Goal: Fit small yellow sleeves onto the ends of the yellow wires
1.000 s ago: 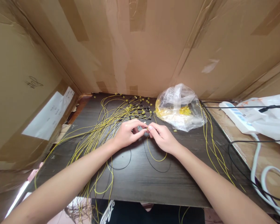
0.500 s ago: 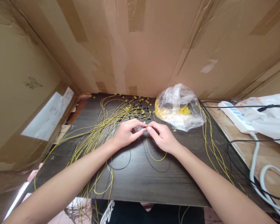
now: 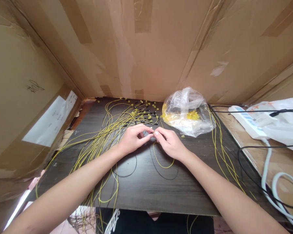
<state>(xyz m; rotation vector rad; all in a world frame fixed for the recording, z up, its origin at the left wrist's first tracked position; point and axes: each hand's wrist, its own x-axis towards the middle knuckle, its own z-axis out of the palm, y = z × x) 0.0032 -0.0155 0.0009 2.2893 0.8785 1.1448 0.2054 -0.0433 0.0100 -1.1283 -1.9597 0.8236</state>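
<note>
Yellow wires and a small piece between two bare hands

Nearer than the clear plastic bag (image 3: 189, 112) and to its left, the left hand (image 3: 134, 138) and the right hand (image 3: 169, 143) meet over the dark table (image 3: 175, 195). The left hand has its thumb and forefinger drawn together in a pinch, with a small gap between them farther back. The right hand is nearly closed, its thumb pressed against the bent forefinger. Both seem to grip one small piece (image 3: 153, 133), mostly covered by the fingertips, so its exact shape is hard to tell. It lies between the hands, on the near left side of the bag.

Just below the right hand, and nearer than the bag, hangs a thin yellow loop (image 3: 163, 167). Thin dark wires (image 3: 158, 170) curve beside it. Left of the bag, a spread of yellow wires (image 3: 95, 148) runs toward the near edge, with black ends (image 3: 151, 114) and loose yellow bits (image 3: 146, 101) at its far end. The bag itself holds a heap of yellow pieces (image 3: 192, 115); more yellow strands (image 3: 221, 146) trail down on its right. Farther right of it lie a white power strip (image 3: 247, 123) and white plastic (image 3: 283, 120). Cardboard (image 3: 161, 55) stands behind the bag.
</note>
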